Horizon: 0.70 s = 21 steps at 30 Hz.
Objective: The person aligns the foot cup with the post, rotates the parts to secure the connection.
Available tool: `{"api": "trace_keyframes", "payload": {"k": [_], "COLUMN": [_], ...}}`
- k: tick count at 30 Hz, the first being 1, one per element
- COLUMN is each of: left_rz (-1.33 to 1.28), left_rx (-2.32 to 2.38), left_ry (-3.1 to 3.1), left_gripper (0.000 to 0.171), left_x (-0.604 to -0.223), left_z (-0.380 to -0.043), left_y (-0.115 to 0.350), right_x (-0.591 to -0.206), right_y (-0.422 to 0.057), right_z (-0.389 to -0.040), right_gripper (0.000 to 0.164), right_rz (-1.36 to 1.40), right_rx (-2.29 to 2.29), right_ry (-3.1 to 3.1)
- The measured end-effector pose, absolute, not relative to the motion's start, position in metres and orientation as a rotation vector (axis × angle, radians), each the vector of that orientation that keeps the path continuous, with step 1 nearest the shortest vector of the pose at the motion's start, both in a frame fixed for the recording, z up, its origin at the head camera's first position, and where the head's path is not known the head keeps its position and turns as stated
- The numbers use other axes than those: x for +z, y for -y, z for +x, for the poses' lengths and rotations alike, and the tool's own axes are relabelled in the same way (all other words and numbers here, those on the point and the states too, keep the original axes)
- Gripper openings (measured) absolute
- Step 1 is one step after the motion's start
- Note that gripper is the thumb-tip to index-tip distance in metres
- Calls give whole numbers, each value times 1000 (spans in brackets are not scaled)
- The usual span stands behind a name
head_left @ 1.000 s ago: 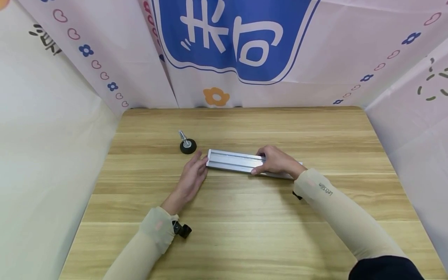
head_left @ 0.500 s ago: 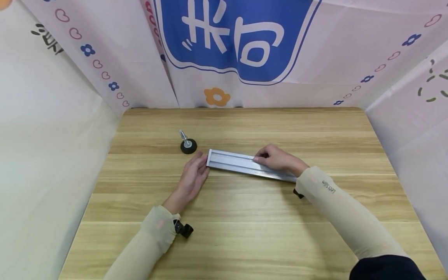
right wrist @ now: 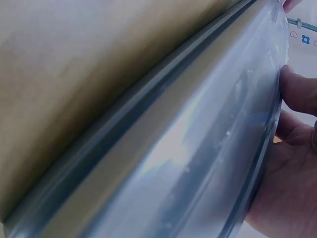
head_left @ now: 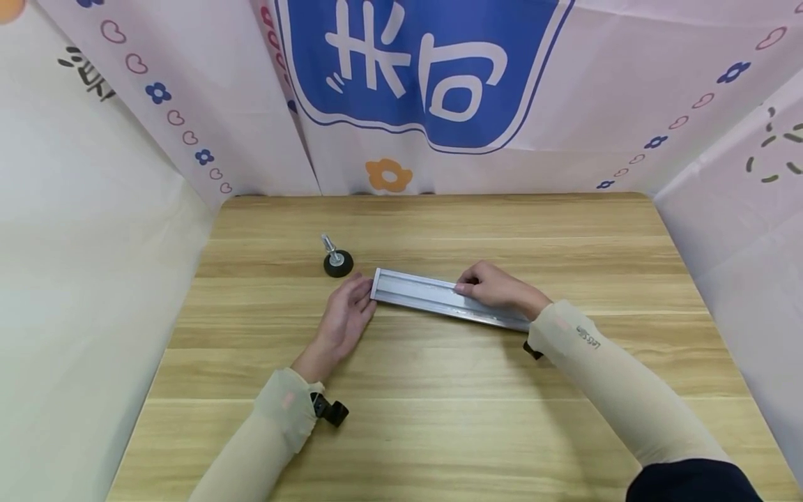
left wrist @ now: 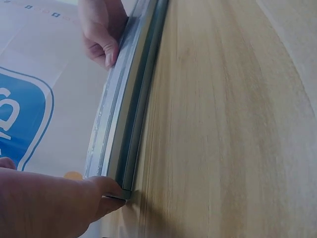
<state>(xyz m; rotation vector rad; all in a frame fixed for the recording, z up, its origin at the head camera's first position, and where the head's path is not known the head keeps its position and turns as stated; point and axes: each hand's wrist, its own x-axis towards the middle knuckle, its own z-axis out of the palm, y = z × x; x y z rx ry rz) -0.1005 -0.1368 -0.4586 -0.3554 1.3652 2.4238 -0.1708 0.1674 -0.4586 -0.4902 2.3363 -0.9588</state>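
Note:
A silver aluminium profile (head_left: 417,291), long and grooved, lies slanted across the middle of the table with a pale cap at its left end. My right hand (head_left: 498,286) grips its far edge, thumb on the upper face and fingers behind; the forearm hides the right end. In the right wrist view the profile (right wrist: 198,148) fills much of the frame beside the palm (right wrist: 292,183). My left hand (head_left: 343,317) touches the capped end with fairly straight fingers. In the left wrist view the left thumb (left wrist: 105,185) lies against that end.
A levelling foot (head_left: 338,262) with a black round base and a tilted threaded stud stands just beyond my left fingers. The wood-grain table (head_left: 439,418) is bordered by printed white cloth (head_left: 533,171) at the back and sides.
The right thumb has let go of the near edge and shifted onto the upper face. The profile's right end has swung slightly toward me. My left hand has barely moved.

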Motion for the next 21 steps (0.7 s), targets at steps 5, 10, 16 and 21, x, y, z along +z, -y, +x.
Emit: {"api": "trace_keyframes", "payload": {"k": [5,10,16,21], "left_rz": [-357,-360,-320,-299], "left_rx": [2435,2429,2460,2487], "left_ry": [-1342,-1327,-1325,-1341], "left_gripper": [76,76,75,77], "left_x": [-457,-454,-451,-449], "left_z": [-102,-101,-103,-104], "left_y": [138,138,137,135], "right_x": [-460,-460,-457,-458], "right_y": [-168,-169,-171,-171], "right_z": [-170,-169,-164,-161], "right_gripper": [31,32,31,30], "right_rz": [-488,-480,-434,-415], "right_rx": [-971,-992,-1042,-1069], "right_ry": [-2356,-2350,-2335,-2353]}}
